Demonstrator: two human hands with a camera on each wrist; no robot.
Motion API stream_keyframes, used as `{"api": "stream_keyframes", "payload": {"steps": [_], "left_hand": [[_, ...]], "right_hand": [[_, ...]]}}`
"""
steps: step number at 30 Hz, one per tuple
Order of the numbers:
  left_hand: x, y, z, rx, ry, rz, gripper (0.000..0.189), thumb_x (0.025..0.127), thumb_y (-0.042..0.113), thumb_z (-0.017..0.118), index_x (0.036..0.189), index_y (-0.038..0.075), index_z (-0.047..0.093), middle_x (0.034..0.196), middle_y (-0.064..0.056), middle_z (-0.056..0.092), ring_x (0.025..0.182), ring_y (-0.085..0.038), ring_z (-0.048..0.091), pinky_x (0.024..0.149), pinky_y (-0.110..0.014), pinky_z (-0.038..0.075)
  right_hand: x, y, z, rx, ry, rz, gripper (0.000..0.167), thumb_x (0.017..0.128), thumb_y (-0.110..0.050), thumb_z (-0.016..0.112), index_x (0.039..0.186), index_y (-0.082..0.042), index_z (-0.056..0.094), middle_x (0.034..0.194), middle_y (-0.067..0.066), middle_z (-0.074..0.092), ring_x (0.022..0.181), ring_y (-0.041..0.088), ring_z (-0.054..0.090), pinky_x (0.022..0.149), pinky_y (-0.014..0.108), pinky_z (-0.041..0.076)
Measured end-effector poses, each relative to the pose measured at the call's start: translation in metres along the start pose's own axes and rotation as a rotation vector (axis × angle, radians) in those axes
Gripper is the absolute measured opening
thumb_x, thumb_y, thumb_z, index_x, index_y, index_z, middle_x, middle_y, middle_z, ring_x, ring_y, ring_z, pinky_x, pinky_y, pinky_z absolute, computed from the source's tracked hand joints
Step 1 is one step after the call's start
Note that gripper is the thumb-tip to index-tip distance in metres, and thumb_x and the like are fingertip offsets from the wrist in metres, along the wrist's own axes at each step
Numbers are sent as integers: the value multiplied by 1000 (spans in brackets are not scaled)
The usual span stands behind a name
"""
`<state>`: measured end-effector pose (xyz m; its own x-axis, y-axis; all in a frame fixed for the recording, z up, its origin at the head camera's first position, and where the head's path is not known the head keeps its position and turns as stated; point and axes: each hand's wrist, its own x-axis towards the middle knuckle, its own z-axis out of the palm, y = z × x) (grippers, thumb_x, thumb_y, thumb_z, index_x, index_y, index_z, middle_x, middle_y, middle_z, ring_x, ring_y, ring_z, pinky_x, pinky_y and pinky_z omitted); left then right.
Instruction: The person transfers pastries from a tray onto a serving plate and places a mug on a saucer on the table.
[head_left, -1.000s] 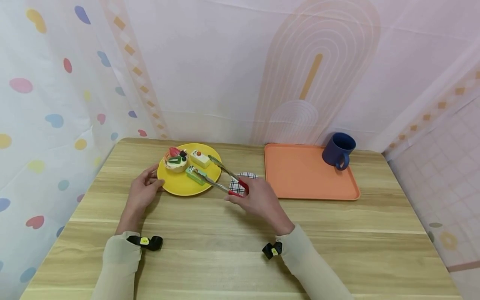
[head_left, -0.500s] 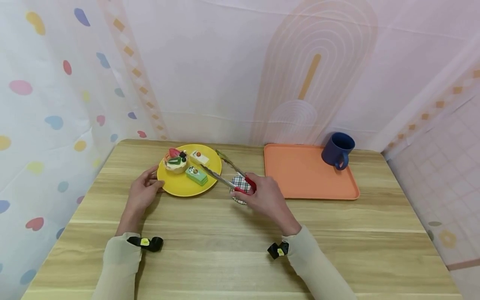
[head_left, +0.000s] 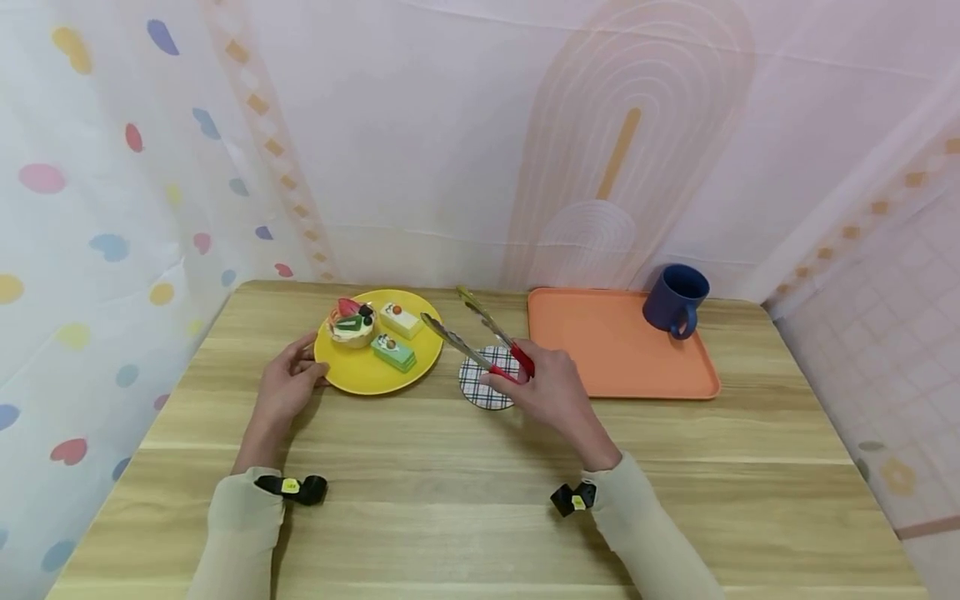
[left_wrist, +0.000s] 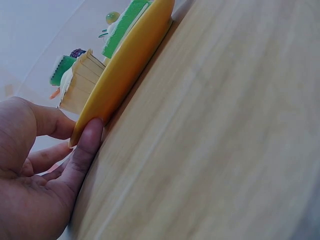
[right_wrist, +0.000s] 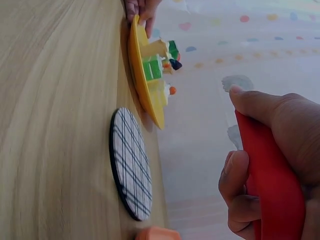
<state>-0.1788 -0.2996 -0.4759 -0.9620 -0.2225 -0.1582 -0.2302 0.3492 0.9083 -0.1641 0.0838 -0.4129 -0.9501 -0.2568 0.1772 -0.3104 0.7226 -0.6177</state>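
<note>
At the left of the table, my left hand (head_left: 288,383) pinches the edge of a yellow plate (head_left: 360,379), thumb and fingers on its rim in the left wrist view. On the plate sit a fruit tart (head_left: 351,325), a green cake slice (head_left: 393,353) and a pale yellow cake slice (head_left: 401,320). My right hand (head_left: 551,387) holds a pair of tongs (head_left: 468,350) by the red handles (right_wrist: 272,175). The tongs' metal arms are spread, with nothing between the tips, just right of the plate. Below them lies a round plaid coaster (head_left: 483,387).
To the right, an orange tray (head_left: 615,358) lies flat. A dark blue mug (head_left: 677,300) stands at its back right corner. A patterned curtain (head_left: 420,150) hangs behind the wooden table (head_left: 420,500).
My right hand has moved right with the tongs, whose tips have left the green cake slice on the plate and passed beyond the rim. My left hand has stayed on the plate.
</note>
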Motion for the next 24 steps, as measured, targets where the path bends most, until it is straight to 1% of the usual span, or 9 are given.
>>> {"api": "stream_keyframes", "payload": {"steps": [3,6,10,15,19,24], "left_hand": [[-1,-3,-1,-1,4,-4,62,104,14,55,162,14,32,137,-17,51,92,-1,56,76,-14,59],[-2,-3,-2,-8,1,4,62,104,13,55,162,13,32,136,-17,51,92,-2,57,77,-14,59],[-2,-1,-1,-13,2,9,62,104,13,55,162,13,32,138,-17,51,92,0,57,77,-14,59],[-1,-1,0,-25,-3,24,62,104,12,55,162,11,32,139,-19,51,92,3,57,77,-14,59],[-1,-1,0,-20,-1,24,62,104,11,54,162,11,32,140,-19,51,91,4,57,77,-13,59],[-2,0,-1,-11,3,14,62,104,11,54,162,12,32,141,-19,50,92,3,56,77,-13,58]], "right_hand": [[-1,3,-3,8,9,15,47,83,-49,83,98,-8,65,64,-2,53,57,14,45,49,24,34],[-2,7,-8,19,27,46,48,83,-48,84,102,-8,63,66,-2,54,58,14,47,50,25,37],[-4,13,-16,31,40,78,55,82,-49,83,112,-8,62,68,0,57,60,15,51,52,26,40],[-7,20,-25,21,43,129,67,83,-52,81,127,-6,60,71,2,61,62,18,53,54,27,42],[-9,26,-30,20,42,154,66,85,-53,79,127,-7,58,74,4,62,63,19,54,53,27,43],[-11,34,-34,14,51,158,65,86,-53,78,126,-7,57,74,4,61,60,19,52,52,28,42]]}}
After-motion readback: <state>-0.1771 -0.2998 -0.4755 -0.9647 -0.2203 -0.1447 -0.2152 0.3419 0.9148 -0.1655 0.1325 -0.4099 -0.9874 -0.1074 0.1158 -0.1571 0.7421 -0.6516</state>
